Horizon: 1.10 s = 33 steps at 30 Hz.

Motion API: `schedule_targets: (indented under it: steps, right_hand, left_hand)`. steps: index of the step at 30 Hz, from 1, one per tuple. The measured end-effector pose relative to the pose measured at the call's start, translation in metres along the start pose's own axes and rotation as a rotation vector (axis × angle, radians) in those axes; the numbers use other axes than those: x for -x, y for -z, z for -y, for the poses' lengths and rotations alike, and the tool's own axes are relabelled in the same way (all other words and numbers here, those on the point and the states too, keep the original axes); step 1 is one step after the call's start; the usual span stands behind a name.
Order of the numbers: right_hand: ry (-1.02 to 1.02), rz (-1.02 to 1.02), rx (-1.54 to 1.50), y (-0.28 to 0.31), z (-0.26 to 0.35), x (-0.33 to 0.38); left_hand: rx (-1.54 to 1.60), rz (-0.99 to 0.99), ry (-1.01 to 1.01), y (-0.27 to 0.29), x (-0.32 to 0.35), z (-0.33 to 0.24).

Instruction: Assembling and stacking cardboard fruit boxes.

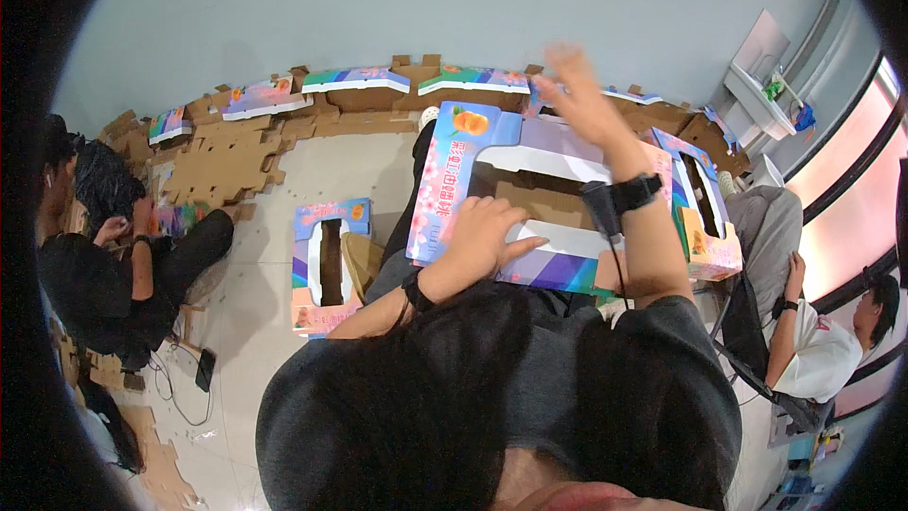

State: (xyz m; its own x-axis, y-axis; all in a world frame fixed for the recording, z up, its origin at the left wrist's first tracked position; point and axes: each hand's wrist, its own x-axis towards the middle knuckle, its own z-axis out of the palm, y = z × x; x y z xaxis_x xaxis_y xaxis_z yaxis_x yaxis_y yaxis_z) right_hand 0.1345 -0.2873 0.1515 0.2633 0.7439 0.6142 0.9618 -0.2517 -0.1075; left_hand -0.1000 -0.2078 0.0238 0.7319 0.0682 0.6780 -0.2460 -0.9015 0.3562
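Note:
A colourful printed cardboard carton with a long cut-out window in its top lies across my lap. Brown cardboard shows through the window. My left hand rests on the carton's left side, fingers lying flat by the window and thumb stretched out, holding nothing. Raised above the far right part of the carton is my right hand, smeared by motion, its fingers apart with nothing seen in them. Black bands circle both wrists, and a cable hangs from a black device at the right one.
A similar carton stands on the floor at my left, another at my right. Flat brown cardboard and partly folded cartons line the wall. One person sits at left, another at right.

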Motion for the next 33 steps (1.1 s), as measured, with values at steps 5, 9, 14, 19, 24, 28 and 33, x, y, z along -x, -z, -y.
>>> schedule_targets:
  steps: [5,9,14,19,24,28,33]
  right_hand:
    - [-0.108,-0.237,0.468,0.039,-0.065,0.03]
    - [-0.887,0.222,0.352,0.001,-0.078,0.078]
    - [-0.77,0.098,0.183,0.002,-0.083,0.094]
    - [-0.622,-0.079,0.156,0.005,-0.067,0.085]
    - [-0.127,-0.232,0.128,0.028,-0.032,0.073]
    - [0.06,-0.004,0.009,0.07,0.021,0.093]
    - [-0.192,0.555,-0.167,0.094,0.078,0.154]
  left_hand:
    - [0.009,-0.025,-0.034,-0.001,0.0,-0.001]
    - [-0.021,-0.002,-0.051,0.001,-0.003,-0.005]
    - [-0.12,0.021,-0.113,0.003,-0.006,-0.01]
    - [-0.102,0.06,-0.076,0.003,-0.004,-0.007]
    - [-0.068,0.045,-0.057,0.004,-0.004,-0.004]
    - [-0.02,0.051,0.003,0.005,-0.002,-0.005]
    - [-0.019,0.029,-0.026,0.005,-0.001,-0.003]
